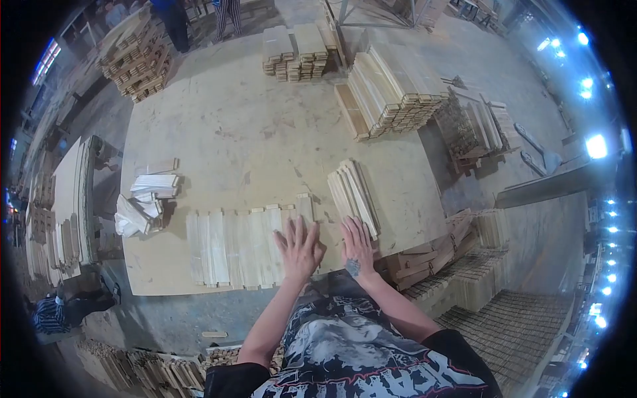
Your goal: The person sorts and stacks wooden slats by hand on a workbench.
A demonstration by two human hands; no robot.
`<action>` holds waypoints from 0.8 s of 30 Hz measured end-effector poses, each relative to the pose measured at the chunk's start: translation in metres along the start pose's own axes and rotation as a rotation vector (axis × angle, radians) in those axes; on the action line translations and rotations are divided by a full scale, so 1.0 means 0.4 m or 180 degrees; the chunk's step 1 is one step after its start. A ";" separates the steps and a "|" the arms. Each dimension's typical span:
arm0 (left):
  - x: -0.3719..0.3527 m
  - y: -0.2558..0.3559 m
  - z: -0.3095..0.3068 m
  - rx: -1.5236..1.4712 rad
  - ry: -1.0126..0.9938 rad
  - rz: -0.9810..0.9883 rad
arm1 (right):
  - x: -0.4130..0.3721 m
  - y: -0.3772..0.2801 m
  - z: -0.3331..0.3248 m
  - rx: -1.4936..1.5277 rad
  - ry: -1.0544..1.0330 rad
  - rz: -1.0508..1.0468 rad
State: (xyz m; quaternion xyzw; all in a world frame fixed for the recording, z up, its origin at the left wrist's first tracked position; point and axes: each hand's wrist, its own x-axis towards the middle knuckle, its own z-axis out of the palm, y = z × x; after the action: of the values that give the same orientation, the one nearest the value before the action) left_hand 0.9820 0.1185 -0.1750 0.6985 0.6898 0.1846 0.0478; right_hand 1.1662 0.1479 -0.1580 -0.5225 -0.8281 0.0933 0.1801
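Side by side along the near edge of the table lies a row of pale wooden slats. My left hand rests on the right end of this row, its fingers spread over the last slats. To the right, a small bundle of slats lies at a slant. My right hand touches the near end of that bundle with its fingers stretched out flat. Neither hand is wrapped round a slat. The slat ends under both hands are hidden.
The large table carries a tall slat stack at the right and another stack at the back. White crumpled pieces lie at the left. A pallet pile stands beyond the far left corner; people stand behind the table.
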 end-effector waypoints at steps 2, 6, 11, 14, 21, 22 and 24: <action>-0.001 -0.011 -0.009 0.0040 -0.0038 -0.0082 | -0.009 0.003 -0.004 0.0202 -0.0023 -0.0062; -0.003 -0.029 0.005 0.0010 -0.0032 -0.0222 | -0.023 -0.035 -0.028 0.0639 -0.0111 -0.0582; 0.039 0.019 -0.006 -0.0334 0.0083 0.0006 | -0.034 -0.030 -0.023 0.0828 0.0260 -0.0019; 0.082 0.090 0.016 -0.0369 -0.0155 0.0313 | 0.008 0.006 -0.039 0.0474 0.0375 0.0334; 0.021 0.080 0.069 -0.0123 -0.0280 0.0491 | 0.037 0.018 -0.044 -0.0023 0.0112 0.0528; -0.003 0.076 0.051 -0.0034 -0.0268 0.0491 | 0.032 0.013 -0.044 -0.0015 0.0128 0.0528; -0.039 0.067 0.025 0.0012 -0.0298 0.0526 | 0.018 0.009 -0.039 0.0035 0.0195 0.0532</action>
State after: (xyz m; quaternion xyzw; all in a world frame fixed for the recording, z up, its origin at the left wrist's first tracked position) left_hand 1.0109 0.1041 -0.1786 0.7609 0.6272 0.1537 0.0633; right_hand 1.1724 0.1555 -0.1433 -0.5914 -0.7753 0.0966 0.1998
